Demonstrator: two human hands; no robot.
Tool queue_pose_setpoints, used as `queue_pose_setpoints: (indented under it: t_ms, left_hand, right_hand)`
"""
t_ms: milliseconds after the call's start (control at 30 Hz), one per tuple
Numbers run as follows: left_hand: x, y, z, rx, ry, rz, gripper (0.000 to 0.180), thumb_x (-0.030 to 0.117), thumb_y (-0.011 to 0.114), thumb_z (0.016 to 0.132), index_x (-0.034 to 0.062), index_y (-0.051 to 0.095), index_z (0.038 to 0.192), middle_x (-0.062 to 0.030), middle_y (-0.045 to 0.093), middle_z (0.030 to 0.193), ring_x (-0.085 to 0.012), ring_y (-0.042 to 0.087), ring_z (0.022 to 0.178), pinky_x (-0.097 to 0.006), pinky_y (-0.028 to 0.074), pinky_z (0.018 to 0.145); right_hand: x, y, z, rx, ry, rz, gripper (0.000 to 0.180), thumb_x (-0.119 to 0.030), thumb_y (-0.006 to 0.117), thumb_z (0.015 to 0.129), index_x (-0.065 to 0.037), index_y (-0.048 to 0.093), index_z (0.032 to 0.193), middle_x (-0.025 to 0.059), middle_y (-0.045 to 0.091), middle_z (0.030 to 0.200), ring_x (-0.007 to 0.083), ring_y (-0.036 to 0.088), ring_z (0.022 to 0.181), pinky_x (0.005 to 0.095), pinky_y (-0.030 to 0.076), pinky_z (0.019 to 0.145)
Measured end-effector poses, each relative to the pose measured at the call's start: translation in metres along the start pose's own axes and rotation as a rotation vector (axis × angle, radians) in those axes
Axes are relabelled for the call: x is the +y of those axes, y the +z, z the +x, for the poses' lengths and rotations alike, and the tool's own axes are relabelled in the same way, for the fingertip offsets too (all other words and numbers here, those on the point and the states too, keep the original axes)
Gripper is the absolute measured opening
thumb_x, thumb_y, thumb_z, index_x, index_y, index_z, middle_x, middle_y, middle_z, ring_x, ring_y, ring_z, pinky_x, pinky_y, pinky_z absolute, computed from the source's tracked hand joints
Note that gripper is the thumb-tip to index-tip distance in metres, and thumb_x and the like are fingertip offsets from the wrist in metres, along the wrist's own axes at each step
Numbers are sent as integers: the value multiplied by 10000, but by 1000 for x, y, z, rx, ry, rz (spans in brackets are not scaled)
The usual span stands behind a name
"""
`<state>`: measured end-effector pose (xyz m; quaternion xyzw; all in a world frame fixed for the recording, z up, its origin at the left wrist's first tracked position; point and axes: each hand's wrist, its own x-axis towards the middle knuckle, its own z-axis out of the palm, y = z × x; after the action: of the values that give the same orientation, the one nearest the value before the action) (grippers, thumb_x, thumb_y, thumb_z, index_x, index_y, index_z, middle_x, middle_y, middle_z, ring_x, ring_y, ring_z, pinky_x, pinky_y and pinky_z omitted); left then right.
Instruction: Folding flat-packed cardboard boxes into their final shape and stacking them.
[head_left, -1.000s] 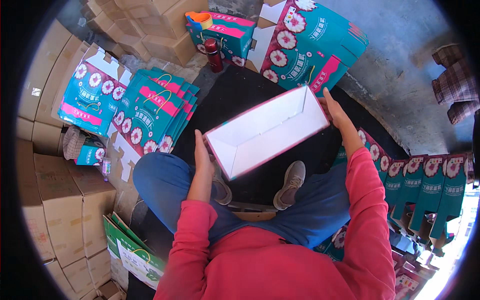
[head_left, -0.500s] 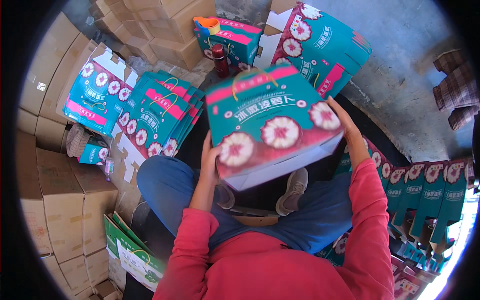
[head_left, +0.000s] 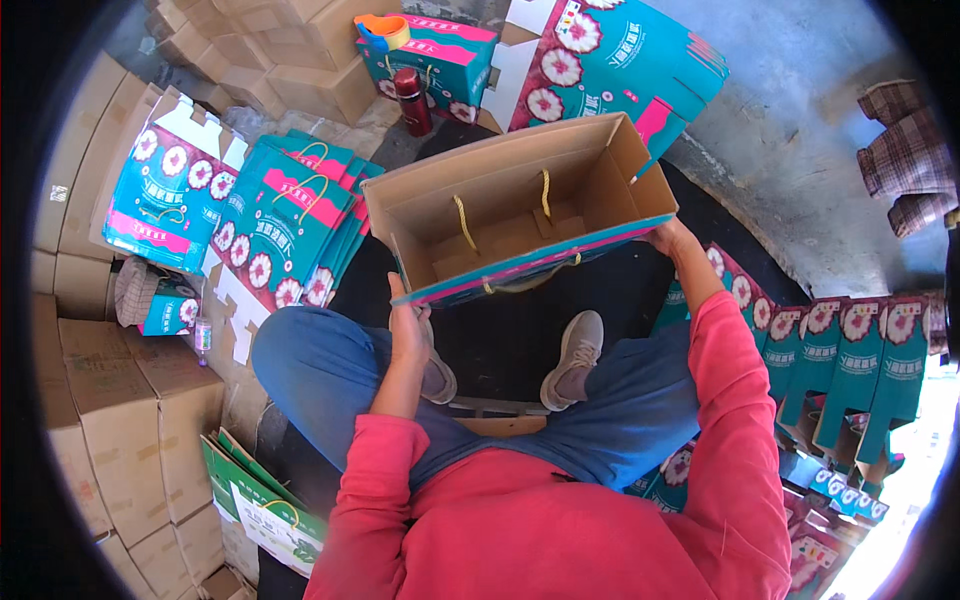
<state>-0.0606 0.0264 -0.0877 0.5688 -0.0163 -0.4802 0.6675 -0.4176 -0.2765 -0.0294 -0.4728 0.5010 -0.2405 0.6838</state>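
Observation:
Between my hands I hold a cardboard gift box [head_left: 520, 215] in front of me, its open top tilted toward me. Its inside is plain brown and empty, with the ends of a yellow rope handle on the far wall. A teal and pink printed side faces down toward me, with another rope loop along it. My left hand [head_left: 408, 325] grips the near left corner, thumb up along the side. My right hand [head_left: 672, 235] grips the right end, its fingers partly hidden behind the box.
Flattened teal cartons [head_left: 290, 225] lie at the left, more sheets [head_left: 620, 70] at the far right. A red thermos [head_left: 411, 102] stands before a teal box with an orange tape roll [head_left: 390, 33]. Assembled boxes [head_left: 850, 370] line the right; brown cartons [head_left: 115, 420] stack at left.
The box has turned from showing its printed front and white underside to showing its open top and brown inside. Both hands have stayed on it, with the left a little lower.

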Motion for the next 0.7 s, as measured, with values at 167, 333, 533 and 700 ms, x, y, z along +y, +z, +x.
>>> queue_pose_setpoints:
  t_ms: [167, 333, 533, 700]
  left_hand:
    - [9, 7, -8, -11, -85, 51, 671, 581, 543, 974, 117, 496, 1455, -62, 542, 1379, -199, 517, 1236, -459, 323, 1107]
    - [4, 17, -11, -112, 199, 383, 623, 368, 596, 977, 43, 457, 1490, -142, 509, 1432, -245, 479, 1322, -379, 362, 1102]
    - [21, 34, -2, -155, 484, 917, 757, 523, 661, 912, -50, 518, 1387, -280, 479, 1440, -371, 459, 1370, -419, 353, 1142]
    - [75, 56, 3, -314, 234, 1143, 880, 603, 713, 821, -122, 534, 1286, -327, 527, 1369, -403, 552, 1269, -422, 448, 1060]
  right_hand:
    - [-11, -5, -1, -141, 74, -29, 527, -468, 670, 920, -133, 617, 1323, 86, 666, 1257, 212, 670, 1072, 452, 534, 934]
    - [-22, 2, -2, -133, 164, -347, 359, -218, 609, 909, -52, 679, 1220, 63, 718, 1121, 188, 693, 993, 361, 547, 902]
    - [-38, 33, -4, -93, -398, -1141, 407, -134, 537, 852, -2, 679, 1210, 178, 725, 1032, 277, 702, 971, 379, 537, 873]
    - [-61, 100, -20, -195, -366, -1464, 312, -200, 553, 862, -18, 719, 1054, 218, 706, 1104, 390, 667, 1064, 480, 523, 918]
